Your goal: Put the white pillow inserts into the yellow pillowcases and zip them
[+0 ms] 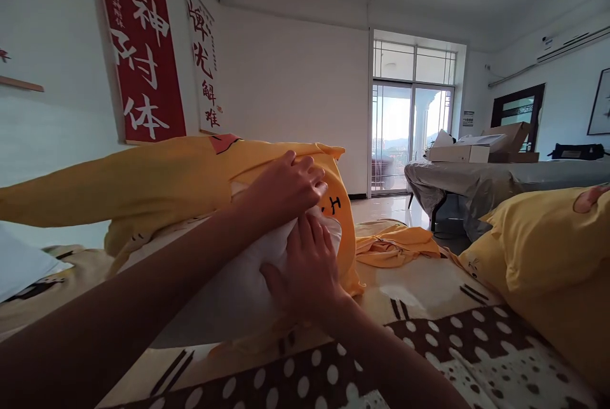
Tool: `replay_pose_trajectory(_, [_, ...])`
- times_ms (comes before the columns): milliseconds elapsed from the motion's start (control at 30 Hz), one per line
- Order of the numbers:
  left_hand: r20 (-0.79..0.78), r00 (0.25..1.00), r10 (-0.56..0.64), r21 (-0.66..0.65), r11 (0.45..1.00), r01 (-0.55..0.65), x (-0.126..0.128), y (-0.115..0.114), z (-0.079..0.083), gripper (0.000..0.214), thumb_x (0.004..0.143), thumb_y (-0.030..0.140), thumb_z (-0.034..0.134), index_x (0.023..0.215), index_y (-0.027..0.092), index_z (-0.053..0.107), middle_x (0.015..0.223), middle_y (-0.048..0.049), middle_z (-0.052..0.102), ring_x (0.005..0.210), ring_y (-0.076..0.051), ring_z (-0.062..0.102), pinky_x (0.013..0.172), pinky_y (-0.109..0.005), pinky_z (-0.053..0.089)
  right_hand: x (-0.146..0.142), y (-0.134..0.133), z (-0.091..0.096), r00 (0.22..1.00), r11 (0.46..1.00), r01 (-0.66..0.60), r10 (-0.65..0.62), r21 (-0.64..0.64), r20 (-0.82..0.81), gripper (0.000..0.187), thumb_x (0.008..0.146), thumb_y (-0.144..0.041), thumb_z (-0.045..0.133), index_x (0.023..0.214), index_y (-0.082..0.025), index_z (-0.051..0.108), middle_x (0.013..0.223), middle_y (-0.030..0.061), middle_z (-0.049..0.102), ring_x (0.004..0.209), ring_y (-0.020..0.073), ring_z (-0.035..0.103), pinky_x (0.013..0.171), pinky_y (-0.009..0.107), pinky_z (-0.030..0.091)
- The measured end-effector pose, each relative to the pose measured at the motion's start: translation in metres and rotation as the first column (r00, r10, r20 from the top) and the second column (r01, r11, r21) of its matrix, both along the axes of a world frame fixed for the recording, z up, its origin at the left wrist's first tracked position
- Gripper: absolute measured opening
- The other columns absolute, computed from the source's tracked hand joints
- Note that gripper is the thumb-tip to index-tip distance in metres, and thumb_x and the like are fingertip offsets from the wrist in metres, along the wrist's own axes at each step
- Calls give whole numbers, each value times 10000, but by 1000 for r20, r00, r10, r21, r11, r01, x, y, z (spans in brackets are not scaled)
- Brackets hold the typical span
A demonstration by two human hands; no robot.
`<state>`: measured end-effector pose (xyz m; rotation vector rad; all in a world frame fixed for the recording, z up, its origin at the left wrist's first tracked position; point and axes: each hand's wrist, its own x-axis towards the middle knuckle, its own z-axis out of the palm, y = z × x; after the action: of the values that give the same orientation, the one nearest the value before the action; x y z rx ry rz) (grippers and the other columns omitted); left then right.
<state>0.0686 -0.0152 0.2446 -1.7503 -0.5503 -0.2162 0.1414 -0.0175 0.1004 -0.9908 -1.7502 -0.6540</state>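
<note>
A white pillow (229,307) lies partly inside a yellow pillowcase (176,171), its near side bare. My left hand (290,187) has its fingers curled over the pillowcase's upper edge, gripping the cloth. Just below it, my right hand (309,263) presses on the white pillow near the case's opening, thumb spread and fingers stretched out. The pillowcase's right end hangs beyond both hands, with dark printed marks on it. The pillow's far side is hidden under the yellow cloth.
The patterned bedding (267,383) lies beneath. Orange-yellow cloth (400,244) is crumpled beyond the pillow. A large yellow bundle (553,250) is at right. Farther back, a covered table (457,177) bears open boxes (460,154). Another white pillow (23,263) is at far left.
</note>
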Motion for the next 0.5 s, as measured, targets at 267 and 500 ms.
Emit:
replay_pose_trajectory(267, [-21, 996, 82, -66, 994, -83, 13, 5, -17, 174, 802, 67, 472, 808, 156, 621, 811, -89, 635, 777, -235, 574, 590, -332, 342, -24, -12, 6, 996, 997, -67, 65, 32, 59, 545, 867, -453, 413, 1254, -77, 491, 1156, 191, 566, 1112, 339, 475, 968, 501, 378])
replay_pose_trajectory(500, [40, 999, 15, 2, 1000, -15, 3, -9, -18, 238, 817, 22, 397, 824, 162, 589, 714, -50, 604, 673, -191, 574, 525, -290, 274, -27, 38, 40, 996, 997, -77, 78, 9, -36, 552, 849, -344, 520, 1353, -170, 376, 1195, 135, 537, 1089, 314, 482, 881, 449, 455])
